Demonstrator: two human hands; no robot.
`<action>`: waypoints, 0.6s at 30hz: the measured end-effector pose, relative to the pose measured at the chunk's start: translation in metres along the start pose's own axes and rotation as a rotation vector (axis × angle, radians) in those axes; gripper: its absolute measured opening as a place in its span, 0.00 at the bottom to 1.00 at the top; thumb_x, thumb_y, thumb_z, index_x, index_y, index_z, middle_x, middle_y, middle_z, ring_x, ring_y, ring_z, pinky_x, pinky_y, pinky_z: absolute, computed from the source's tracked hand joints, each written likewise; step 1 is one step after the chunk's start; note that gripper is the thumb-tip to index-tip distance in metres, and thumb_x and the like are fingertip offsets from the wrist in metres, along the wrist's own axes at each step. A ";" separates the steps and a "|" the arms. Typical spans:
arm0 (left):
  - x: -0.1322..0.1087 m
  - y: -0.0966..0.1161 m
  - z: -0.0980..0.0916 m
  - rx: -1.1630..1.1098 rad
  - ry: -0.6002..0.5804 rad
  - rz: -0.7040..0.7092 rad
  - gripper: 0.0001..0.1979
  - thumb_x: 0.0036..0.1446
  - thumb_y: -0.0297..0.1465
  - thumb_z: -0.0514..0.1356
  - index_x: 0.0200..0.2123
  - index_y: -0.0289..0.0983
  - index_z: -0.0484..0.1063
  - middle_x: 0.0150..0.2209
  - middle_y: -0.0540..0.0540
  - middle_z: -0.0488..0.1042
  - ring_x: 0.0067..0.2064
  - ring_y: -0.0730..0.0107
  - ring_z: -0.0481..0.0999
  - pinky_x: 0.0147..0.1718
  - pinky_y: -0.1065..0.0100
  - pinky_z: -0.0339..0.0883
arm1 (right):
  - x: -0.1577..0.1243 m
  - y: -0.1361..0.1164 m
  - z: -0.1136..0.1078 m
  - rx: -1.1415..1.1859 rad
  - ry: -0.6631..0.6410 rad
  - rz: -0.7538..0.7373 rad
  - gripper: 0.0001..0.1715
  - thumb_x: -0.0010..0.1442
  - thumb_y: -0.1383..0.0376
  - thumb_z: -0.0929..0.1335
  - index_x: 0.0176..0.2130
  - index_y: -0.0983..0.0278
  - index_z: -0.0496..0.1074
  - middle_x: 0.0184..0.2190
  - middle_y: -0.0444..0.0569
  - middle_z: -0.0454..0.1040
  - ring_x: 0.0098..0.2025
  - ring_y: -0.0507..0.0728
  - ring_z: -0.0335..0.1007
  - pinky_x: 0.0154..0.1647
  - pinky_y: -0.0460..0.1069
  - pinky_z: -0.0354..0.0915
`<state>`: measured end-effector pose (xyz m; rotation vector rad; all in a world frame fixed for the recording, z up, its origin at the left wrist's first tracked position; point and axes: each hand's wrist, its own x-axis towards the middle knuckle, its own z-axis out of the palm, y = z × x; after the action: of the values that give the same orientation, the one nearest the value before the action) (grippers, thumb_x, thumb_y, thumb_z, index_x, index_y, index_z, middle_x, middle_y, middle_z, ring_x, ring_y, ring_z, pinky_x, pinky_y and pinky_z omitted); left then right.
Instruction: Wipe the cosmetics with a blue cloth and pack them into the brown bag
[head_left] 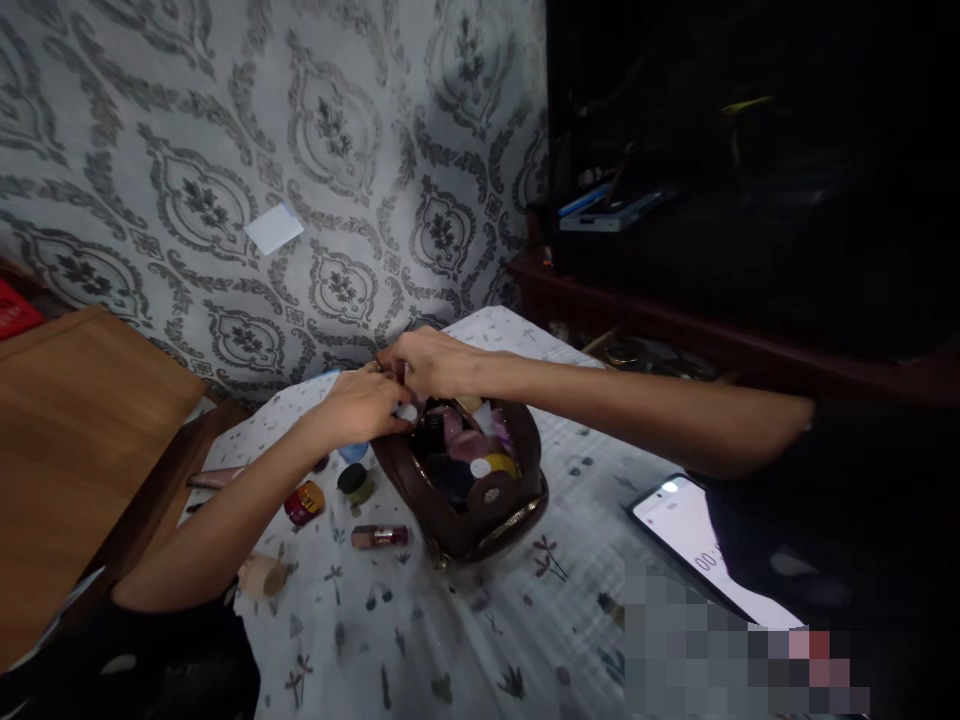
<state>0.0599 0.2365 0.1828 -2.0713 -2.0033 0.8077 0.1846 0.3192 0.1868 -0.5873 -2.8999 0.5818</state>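
An unzipped brown makeup bag (487,500) stands on the patterned cloth, filled with several cosmetics, including a pink rounded item (466,444) and a yellow-and-white one (499,464). At the bag's far left corner, my left hand (367,405) is closed, its fingers curled over the rim beside a small white round piece (407,412). My right hand (429,362) reaches across to the same corner and nearly meets the left. Its fingers are bent downward and closed, with the tips hidden. What either hand grips cannot be made out.
Left of the bag lie a dark-lidded jar (355,484), a red-and-yellow jar (304,503), a lipstick-like tube (379,537), a beige bottle (262,577) and a pink tube (216,477). A lit phone (694,530) rests at right. Patterned wall (337,200) rises behind; wooden furniture (75,430) borders the left.
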 end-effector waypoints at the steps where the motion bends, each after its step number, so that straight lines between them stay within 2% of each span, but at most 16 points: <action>1: 0.000 0.000 -0.001 0.000 -0.016 0.000 0.18 0.59 0.43 0.59 0.51 0.47 0.76 0.52 0.47 0.78 0.57 0.53 0.71 0.52 0.61 0.66 | 0.002 0.002 0.000 -0.042 0.058 -0.007 0.15 0.57 0.70 0.69 0.45 0.66 0.78 0.41 0.55 0.81 0.44 0.61 0.77 0.36 0.47 0.66; 3: -0.001 0.000 -0.006 0.006 -0.060 -0.014 0.18 0.58 0.43 0.60 0.49 0.44 0.77 0.51 0.45 0.78 0.57 0.53 0.72 0.51 0.61 0.67 | 0.005 0.005 0.003 -0.122 0.121 -0.017 0.17 0.58 0.69 0.68 0.48 0.64 0.78 0.44 0.56 0.80 0.48 0.63 0.76 0.37 0.49 0.66; 6: -0.002 0.001 -0.014 0.021 -0.114 -0.017 0.16 0.57 0.41 0.60 0.45 0.41 0.78 0.52 0.42 0.77 0.57 0.53 0.72 0.49 0.62 0.69 | 0.010 0.005 0.009 -0.176 0.074 -0.049 0.22 0.58 0.71 0.68 0.52 0.62 0.76 0.49 0.56 0.79 0.50 0.63 0.75 0.40 0.50 0.67; 9: -0.003 0.003 -0.020 0.031 -0.140 -0.024 0.15 0.56 0.39 0.60 0.45 0.41 0.78 0.51 0.41 0.77 0.56 0.53 0.73 0.48 0.63 0.70 | 0.014 0.003 0.013 -0.181 0.044 -0.071 0.22 0.57 0.71 0.70 0.52 0.64 0.75 0.51 0.58 0.78 0.52 0.64 0.75 0.43 0.51 0.68; 18: -0.006 0.001 -0.015 0.029 -0.141 -0.025 0.13 0.57 0.37 0.59 0.40 0.38 0.78 0.46 0.38 0.78 0.52 0.50 0.75 0.45 0.60 0.71 | 0.029 0.009 0.023 -0.147 -0.023 0.009 0.19 0.56 0.68 0.71 0.49 0.67 0.77 0.45 0.61 0.79 0.48 0.65 0.77 0.40 0.51 0.69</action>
<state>0.0682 0.2348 0.1969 -2.0220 -2.0695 0.9981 0.1570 0.3304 0.1632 -0.6160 -2.9811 0.3804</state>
